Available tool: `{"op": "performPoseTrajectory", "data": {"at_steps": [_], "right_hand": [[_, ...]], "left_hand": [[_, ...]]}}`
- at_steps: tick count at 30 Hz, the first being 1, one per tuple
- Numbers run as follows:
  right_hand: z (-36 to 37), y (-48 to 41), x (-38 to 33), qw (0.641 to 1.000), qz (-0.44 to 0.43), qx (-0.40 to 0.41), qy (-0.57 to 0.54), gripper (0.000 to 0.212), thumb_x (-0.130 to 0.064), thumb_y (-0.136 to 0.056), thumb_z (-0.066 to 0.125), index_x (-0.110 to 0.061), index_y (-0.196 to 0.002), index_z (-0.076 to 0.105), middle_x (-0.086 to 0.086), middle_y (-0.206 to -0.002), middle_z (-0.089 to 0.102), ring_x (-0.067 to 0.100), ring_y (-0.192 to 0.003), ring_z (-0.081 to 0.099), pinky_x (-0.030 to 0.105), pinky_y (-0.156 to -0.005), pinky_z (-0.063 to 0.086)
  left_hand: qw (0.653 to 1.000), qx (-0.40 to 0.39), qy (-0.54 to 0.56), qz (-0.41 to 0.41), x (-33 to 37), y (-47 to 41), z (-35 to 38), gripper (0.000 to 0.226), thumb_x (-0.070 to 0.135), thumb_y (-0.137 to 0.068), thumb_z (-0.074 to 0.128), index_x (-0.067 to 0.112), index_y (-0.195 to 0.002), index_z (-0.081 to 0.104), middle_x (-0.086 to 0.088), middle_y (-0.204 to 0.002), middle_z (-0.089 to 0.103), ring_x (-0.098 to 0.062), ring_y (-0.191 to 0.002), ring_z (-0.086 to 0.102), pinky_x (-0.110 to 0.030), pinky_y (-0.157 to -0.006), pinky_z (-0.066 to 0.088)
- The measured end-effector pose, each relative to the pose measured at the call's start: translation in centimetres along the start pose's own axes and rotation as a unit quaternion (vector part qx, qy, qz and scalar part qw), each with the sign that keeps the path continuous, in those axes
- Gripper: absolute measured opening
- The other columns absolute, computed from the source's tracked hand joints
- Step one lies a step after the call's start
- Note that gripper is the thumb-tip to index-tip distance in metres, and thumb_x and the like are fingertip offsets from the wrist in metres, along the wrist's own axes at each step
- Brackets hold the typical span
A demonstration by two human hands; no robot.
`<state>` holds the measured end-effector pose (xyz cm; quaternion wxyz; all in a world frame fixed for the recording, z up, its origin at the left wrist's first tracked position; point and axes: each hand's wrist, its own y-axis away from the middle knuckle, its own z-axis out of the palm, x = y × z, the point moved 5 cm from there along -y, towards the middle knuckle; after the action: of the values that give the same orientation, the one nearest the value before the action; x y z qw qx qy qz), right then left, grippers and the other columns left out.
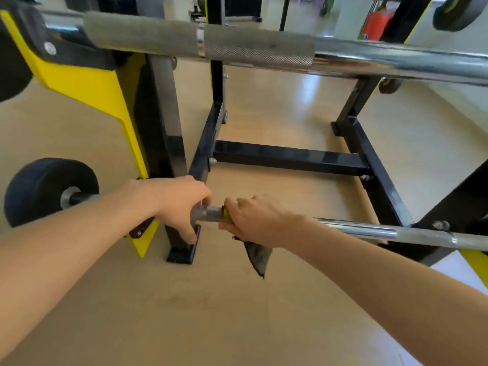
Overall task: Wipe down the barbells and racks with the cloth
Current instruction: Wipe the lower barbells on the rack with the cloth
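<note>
A low chrome barbell (369, 229) lies across the black and yellow rack (287, 157), with a black weight plate (39, 188) on its left end. My left hand (179, 204) grips the knurled part of this bar. Right beside it, my right hand (256, 220) grips the same bar through a cloth (257, 256), yellow at the top, with a dark corner hanging down below the hand. A second, higher barbell (250, 48) runs across the top of the view on the rack's upper hooks.
The rack's yellow side plate (87, 83) and black upright stand at left, with a foot plate (182, 253) on the tan floor. A black plate (459, 11) hangs at the upper right. A red object (375, 25) stands far behind.
</note>
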<state>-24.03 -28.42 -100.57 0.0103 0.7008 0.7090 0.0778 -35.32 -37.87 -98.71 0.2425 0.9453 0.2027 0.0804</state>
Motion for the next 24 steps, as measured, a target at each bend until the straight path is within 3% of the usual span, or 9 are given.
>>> {"op": "performPoseTrajectory", "data": {"at_steps": [2,5,7,10,12,15,17,20,24], "right_hand": [[-0.6,-1.5,-2.9,0.996,-0.047,0.038,0.065,0.042,-0.04,-0.111,0.04,-0.011,-0.14,0.044,0.009,-0.117,0.065,0.024,-0.084,0.067,0.037,-0.068,0.055],[-0.9,-3.3,-6.8,0.992,-0.058,0.061,0.09,0.043,-0.024,-0.108,0.048,-0.008,-0.148,0.046,0.015,-0.142,0.058,0.032,-0.117,0.065,0.041,-0.083,0.056],[-1.1,-2.7,-5.5,0.997,-0.021,0.066,0.023,0.044,-0.036,-0.105,0.056,-0.014,-0.143,0.049,0.008,-0.13,0.064,0.025,-0.102,0.067,0.038,-0.078,0.056],[0.2,0.4,0.3,0.989,0.097,-0.019,-0.106,0.056,-0.075,-0.095,0.049,-0.024,-0.117,0.052,-0.005,-0.092,0.063,0.014,-0.078,0.061,0.031,-0.07,0.056],[0.4,2.1,2.2,0.983,0.133,-0.054,-0.113,0.062,-0.085,-0.087,0.045,-0.024,-0.095,0.055,-0.005,-0.079,0.06,0.012,-0.068,0.058,0.029,-0.065,0.054],[0.0,1.5,2.2,0.988,0.128,-0.064,-0.065,0.068,-0.087,-0.087,0.041,-0.022,-0.086,0.059,-0.003,-0.071,0.057,0.012,-0.06,0.051,0.03,-0.06,0.052],[0.1,0.8,1.2,0.994,0.106,-0.037,-0.012,0.063,-0.079,-0.094,0.04,-0.019,-0.098,0.06,-0.003,-0.079,0.06,0.012,-0.065,0.055,0.032,-0.067,0.056],[1.3,0.9,-2.4,0.989,0.071,0.113,0.066,0.042,-0.045,-0.107,0.05,-0.013,-0.134,0.047,0.003,-0.103,0.061,0.019,-0.084,0.059,0.037,-0.078,0.055],[2.2,0.2,-5.3,0.967,0.039,0.201,0.149,0.041,-0.025,-0.106,0.047,-0.001,-0.14,0.042,0.017,-0.115,0.061,0.031,-0.091,0.059,0.043,-0.077,0.053]], "left_hand": [[1.0,0.018,0.02,0.008,-0.5,0.4,-0.1,0.064,0.044,-0.067,0.096,0.038,-0.115,0.053,0.015,-0.102,0.055,-0.013,-0.101,0.058,-0.023,-0.068,0.046],[0.998,0.033,0.044,0.014,-0.9,0.1,0.4,0.079,0.028,-0.063,0.098,0.039,-0.122,0.047,0.014,-0.104,0.056,-0.013,-0.095,0.061,-0.027,-0.073,0.055],[0.997,0.051,0.055,0.026,-1.0,-0.4,0.9,0.089,0.031,-0.06,0.098,0.042,-0.128,0.042,0.012,-0.109,0.056,-0.013,-0.094,0.062,-0.035,-0.079,0.061],[0.995,0.064,0.057,0.05,-0.5,-0.8,2.2,0.097,0.036,-0.065,0.097,0.037,-0.139,0.034,0.01,-0.105,0.055,-0.013,-0.088,0.063,-0.033,-0.074,0.063],[0.993,0.083,0.061,0.05,-0.7,-0.8,2.7,0.102,0.039,-0.068,0.096,0.034,-0.146,0.031,0.01,-0.108,0.053,-0.014,-0.088,0.063,-0.032,-0.074,0.063],[0.988,0.101,0.107,0.05,-1.4,-0.7,2.7,0.09,0.044,-0.07,0.092,0.037,-0.142,0.038,0.009,-0.117,0.057,-0.014,-0.094,0.064,-0.034,-0.082,0.063],[0.982,0.093,0.155,0.051,-1.3,-0.7,2.7,0.067,0.044,-0.079,0.082,0.036,-0.134,0.046,0.009,-0.115,0.061,-0.013,-0.096,0.065,-0.034,-0.084,0.063],[0.964,0.126,0.223,0.071,-0.4,-0.9,2.0,0.02,0.035,-0.1,0.059,0.028,-0.119,0.06,0.007,-0.103,0.065,-0.011,-0.093,0.065,-0.032,-0.082,0.058],[0.928,0.222,0.293,0.054,-1.0,-0.9,0.9,0.035,0.021,-0.109,0.037,0.022,-0.108,0.072,0.005,-0.096,0.068,-0.008,-0.092,0.065,-0.031,-0.084,0.054]]}}
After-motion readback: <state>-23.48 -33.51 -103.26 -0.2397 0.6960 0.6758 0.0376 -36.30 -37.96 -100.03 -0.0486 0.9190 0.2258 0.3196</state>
